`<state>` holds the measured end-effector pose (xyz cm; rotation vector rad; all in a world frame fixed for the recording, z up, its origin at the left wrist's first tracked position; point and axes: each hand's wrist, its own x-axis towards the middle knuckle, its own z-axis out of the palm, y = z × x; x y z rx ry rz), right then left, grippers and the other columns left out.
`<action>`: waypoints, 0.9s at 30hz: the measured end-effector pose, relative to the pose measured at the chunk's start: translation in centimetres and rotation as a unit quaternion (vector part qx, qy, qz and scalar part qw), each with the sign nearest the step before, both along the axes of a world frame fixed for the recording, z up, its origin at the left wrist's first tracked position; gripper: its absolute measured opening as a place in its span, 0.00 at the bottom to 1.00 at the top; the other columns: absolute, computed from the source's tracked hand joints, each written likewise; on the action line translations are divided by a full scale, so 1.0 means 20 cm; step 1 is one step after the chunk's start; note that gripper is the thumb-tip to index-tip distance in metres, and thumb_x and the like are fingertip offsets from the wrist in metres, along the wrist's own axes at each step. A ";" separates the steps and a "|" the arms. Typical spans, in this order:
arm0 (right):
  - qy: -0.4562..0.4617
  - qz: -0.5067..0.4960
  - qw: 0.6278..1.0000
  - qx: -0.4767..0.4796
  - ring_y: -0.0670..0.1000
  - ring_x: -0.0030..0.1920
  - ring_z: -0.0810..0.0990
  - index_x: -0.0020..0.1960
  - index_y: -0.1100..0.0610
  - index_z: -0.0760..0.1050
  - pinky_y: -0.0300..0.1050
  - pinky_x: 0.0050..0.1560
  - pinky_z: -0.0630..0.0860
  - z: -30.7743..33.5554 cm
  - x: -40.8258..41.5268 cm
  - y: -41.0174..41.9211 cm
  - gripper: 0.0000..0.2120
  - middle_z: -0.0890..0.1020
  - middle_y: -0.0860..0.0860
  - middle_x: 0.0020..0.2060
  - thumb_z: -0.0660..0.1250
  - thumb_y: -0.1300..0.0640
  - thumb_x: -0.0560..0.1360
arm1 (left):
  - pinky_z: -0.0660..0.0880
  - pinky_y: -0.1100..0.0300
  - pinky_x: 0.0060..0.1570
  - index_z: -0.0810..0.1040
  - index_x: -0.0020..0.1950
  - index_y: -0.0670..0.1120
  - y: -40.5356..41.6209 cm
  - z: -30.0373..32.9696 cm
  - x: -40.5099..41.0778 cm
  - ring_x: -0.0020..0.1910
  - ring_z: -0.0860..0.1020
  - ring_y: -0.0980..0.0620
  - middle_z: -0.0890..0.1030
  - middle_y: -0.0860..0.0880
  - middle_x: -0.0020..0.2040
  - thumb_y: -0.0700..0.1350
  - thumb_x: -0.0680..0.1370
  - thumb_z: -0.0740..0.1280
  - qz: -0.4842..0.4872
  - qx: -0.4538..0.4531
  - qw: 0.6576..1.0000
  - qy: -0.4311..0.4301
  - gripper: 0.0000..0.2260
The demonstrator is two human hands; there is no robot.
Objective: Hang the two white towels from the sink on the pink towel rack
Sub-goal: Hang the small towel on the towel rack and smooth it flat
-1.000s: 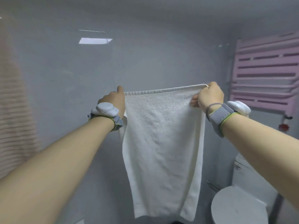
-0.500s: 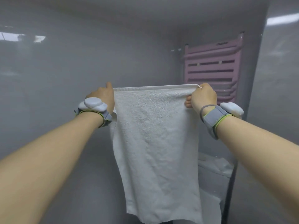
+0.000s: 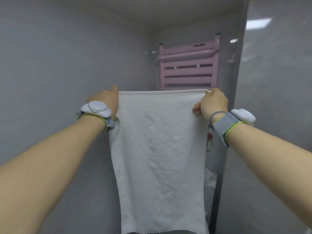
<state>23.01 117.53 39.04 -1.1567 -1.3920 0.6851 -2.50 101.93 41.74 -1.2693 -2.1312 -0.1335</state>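
Writing: a small dark mark sits on the top bar of the rack (image 3: 189,65), near its right post; too small and blurred to read. No other lettering legible.

Towel (image 3: 158,157): white terry, looped pile, plain flat hem along the top edge, slight creasing down the middle. Held spread flat, facing the camera. Long axis vertical; top edge level, lower edge hanging free and running out of view at the bottom. Sides taper a little inward below the top corners.

Position: towel is in front of the rack and below its top bars; its top edge overlaps the lowest visible pink slat. Whether it touches the rack cannot be told.

Left hand (image 3: 103,101): at the towel's top left corner, fingers clamped on the corner, back of hand toward the camera. Grey band with a white puck (image 3: 96,108) on the wrist.

Right hand (image 3: 213,103): at the towel's top right corner, fingers pinched shut on the hem, a fold of cloth gathered under the fingertips. Matching grey band (image 3: 226,123) on that wrist.

Rack: pink, horizontal slats between two upright posts, fixed to the far wall of a narrow grey-walled recess.
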 end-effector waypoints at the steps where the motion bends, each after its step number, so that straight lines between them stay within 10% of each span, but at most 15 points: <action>1: -0.005 -0.014 1.000 0.004 0.64 0.49 0.82 0.54 0.59 0.76 0.58 0.50 0.80 0.01 -0.02 0.10 0.25 0.84 0.63 0.44 0.48 0.56 0.65 | 0.66 0.57 0.29 0.64 0.52 0.42 0.10 0.01 -0.03 0.33 0.73 0.44 0.74 0.44 0.39 0.40 0.68 0.70 -0.011 0.002 1.000 0.008 0.19; 6: -0.014 -0.083 0.996 0.031 0.62 0.48 0.82 0.56 0.59 0.79 0.42 0.46 0.75 0.06 -0.05 0.26 0.17 0.83 0.62 0.48 0.53 0.63 0.77 | 0.66 0.56 0.32 0.67 0.55 0.42 0.44 0.04 -0.16 0.35 0.71 0.44 0.72 0.42 0.42 0.38 0.74 0.62 -0.052 0.049 0.997 0.017 0.10; 11: 0.008 -0.094 0.995 0.034 0.43 0.27 0.73 0.52 0.56 0.74 0.24 0.25 0.68 0.06 -0.09 0.44 0.13 0.77 0.51 0.26 0.51 0.64 0.78 | 0.64 0.54 0.38 0.72 0.56 0.42 0.69 0.06 -0.22 0.47 0.74 0.39 0.73 0.38 0.52 0.40 0.72 0.66 -0.063 0.047 0.996 0.042 0.14; 16: 0.024 -0.112 0.992 0.055 0.49 0.27 0.78 0.50 0.56 0.72 0.32 0.27 0.73 0.07 -0.16 0.65 0.14 0.79 0.50 0.25 0.50 0.66 0.75 | 0.67 0.54 0.33 0.73 0.49 0.40 1.01 0.07 -0.26 0.35 0.71 0.43 0.74 0.38 0.47 0.36 0.74 0.62 -0.113 0.109 0.987 -0.029 0.04; 21: 0.038 -0.109 0.990 0.081 0.60 0.42 0.83 0.44 0.51 0.68 0.50 0.48 0.79 0.03 -0.22 0.90 0.10 0.85 0.52 0.34 0.51 0.63 0.73 | 0.67 0.56 0.39 0.78 0.50 0.43 1.36 0.07 -0.34 0.41 0.76 0.39 0.81 0.37 0.48 0.37 0.75 0.59 -0.123 0.186 0.960 -0.169 0.10; 27: 0.011 -0.112 0.983 0.146 0.56 0.45 0.81 0.54 0.57 0.73 0.44 0.43 0.74 0.02 -0.27 1.19 0.12 0.86 0.51 0.39 0.52 0.61 0.77 | 0.68 0.53 0.43 0.76 0.55 0.43 1.67 0.09 -0.36 0.47 0.76 0.36 0.78 0.36 0.53 0.38 0.77 0.58 -0.112 0.201 0.948 -0.218 0.11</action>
